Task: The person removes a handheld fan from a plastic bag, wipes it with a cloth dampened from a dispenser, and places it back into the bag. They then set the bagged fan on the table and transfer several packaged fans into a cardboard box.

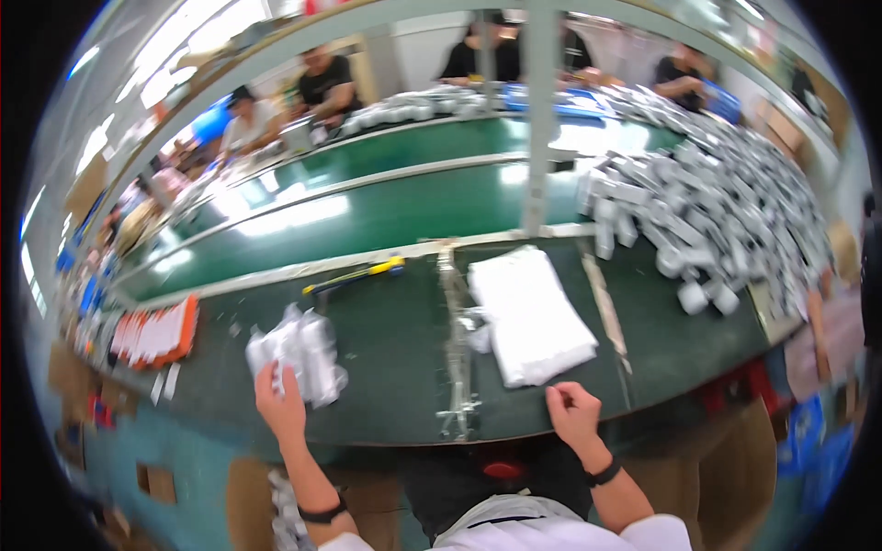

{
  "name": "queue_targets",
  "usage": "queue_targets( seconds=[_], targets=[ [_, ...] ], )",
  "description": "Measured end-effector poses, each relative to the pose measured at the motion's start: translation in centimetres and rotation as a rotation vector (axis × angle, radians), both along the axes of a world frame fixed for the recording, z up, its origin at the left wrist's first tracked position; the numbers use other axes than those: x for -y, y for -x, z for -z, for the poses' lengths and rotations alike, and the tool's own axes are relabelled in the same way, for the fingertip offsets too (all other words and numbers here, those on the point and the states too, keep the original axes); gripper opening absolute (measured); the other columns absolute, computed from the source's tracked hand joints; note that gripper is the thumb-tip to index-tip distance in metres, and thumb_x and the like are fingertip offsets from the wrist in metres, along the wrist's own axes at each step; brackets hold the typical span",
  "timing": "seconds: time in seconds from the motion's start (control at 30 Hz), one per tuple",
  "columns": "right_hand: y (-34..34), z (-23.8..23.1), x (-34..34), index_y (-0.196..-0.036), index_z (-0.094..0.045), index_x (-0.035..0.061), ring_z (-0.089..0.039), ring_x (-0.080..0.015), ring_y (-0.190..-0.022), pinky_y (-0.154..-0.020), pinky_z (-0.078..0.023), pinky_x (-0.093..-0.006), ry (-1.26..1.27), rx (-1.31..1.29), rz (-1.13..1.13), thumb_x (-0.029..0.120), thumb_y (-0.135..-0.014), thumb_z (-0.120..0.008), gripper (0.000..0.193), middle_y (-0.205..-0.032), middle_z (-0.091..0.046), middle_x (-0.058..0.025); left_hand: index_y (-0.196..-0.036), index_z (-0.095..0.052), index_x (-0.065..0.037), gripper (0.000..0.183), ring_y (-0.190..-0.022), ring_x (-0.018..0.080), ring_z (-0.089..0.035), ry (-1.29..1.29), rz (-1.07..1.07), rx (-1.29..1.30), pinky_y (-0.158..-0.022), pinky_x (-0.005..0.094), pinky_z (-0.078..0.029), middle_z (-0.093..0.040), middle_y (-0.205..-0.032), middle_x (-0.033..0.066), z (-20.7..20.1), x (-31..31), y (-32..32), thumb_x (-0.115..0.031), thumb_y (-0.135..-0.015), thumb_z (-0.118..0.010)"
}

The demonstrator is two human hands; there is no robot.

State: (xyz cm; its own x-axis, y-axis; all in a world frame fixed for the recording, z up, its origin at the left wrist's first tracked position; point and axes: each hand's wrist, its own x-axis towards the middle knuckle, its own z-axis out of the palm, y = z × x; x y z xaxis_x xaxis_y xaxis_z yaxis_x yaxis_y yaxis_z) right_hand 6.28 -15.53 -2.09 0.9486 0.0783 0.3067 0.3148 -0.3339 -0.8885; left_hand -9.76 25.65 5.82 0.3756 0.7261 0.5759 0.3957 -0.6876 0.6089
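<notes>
My left hand (280,406) is at the near end of a bundle of white pieces in clear plastic wrapping (317,354), its fingers closed on the nearest piece. The bundle lies on the dark green table, left of the middle. My right hand (576,413) is curled just off the near edge of a stack of thin white bags or sheets (533,317); nothing shows in its fingers. A crumpled bit of clear plastic (476,329) touches the stack's left side.
Beyond the bundle lies a yellow-and-black tool (354,275). An orange bin of white strips (156,332) stands at the left. White boxy parts (707,202) are heaped at the right. A pale post (540,119) rises before a green conveyor (404,207); several people work beyond.
</notes>
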Motion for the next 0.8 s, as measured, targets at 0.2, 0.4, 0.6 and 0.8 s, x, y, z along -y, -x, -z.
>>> queue_targets(
  seconds=[0.2, 0.4, 0.6, 0.8],
  targets=[
    [-1.0, -1.0, 3.4, -0.093, -0.065, 0.0013, -0.054, -0.0019, -0.063, -0.056, -0.045, -0.0193, -0.353, -0.25, -0.113, 0.008, -0.088, -0.068, 0.009, -0.072, -0.062, 0.0023, -0.12, -0.06, -0.002, 0.03, -0.081, 0.0083, -0.052, 0.354, 0.498, 0.041, -0.069, 0.0217, -0.043, -0.06, -0.102, 0.0025, 6.7, 10.0, -4.5, -0.012, -0.092, -0.062],
    [-9.2, -4.1, 12.4, -0.098, -0.062, 0.0061, -0.053, -0.0067, -0.074, -0.066, -0.046, -0.0243, 0.082, 0.145, 0.311, 0.004, -0.083, -0.064, 0.015, -0.085, -0.058, 0.0011, -0.127, -0.053, -0.001, 0.039, -0.078, 0.0078, -0.052, 0.499, 0.358, 0.067, -0.068, 0.0206, -0.043, -0.058, -0.102, 0.0024, 8.7, 10.6, -4.6, -0.009, -0.09, -0.063],
    [-20.7, -2.5, 23.7, -0.121, -0.056, 0.0076, -0.051, -0.0333, -0.115, -0.096, -0.043, -0.0422, 0.868, 0.312, 0.613, 0.008, -0.082, -0.058, 0.039, -0.121, -0.056, -0.0137, -0.125, -0.056, -0.002, 0.037, -0.082, 0.0095, -0.055, 0.403, 0.328, -0.04, -0.071, 0.0217, -0.046, -0.061, -0.102, 0.0042, 8.9, 10.8, -4.9, -0.008, -0.09, -0.063],
    [-24.7, -2.6, 25.6, -0.115, -0.063, 0.0194, -0.042, -0.0284, -0.125, -0.097, -0.039, -0.0467, 1.246, 0.181, 0.654, 0.014, -0.086, -0.054, 0.031, -0.136, -0.047, -0.0043, -0.121, -0.057, 0.0, 0.03, -0.079, 0.0055, -0.053, 0.491, 0.388, 0.061, -0.07, 0.0206, -0.045, -0.06, -0.096, 0.0003, 9.9, 10.2, -4.8, -0.008, -0.092, -0.061]
  ],
)
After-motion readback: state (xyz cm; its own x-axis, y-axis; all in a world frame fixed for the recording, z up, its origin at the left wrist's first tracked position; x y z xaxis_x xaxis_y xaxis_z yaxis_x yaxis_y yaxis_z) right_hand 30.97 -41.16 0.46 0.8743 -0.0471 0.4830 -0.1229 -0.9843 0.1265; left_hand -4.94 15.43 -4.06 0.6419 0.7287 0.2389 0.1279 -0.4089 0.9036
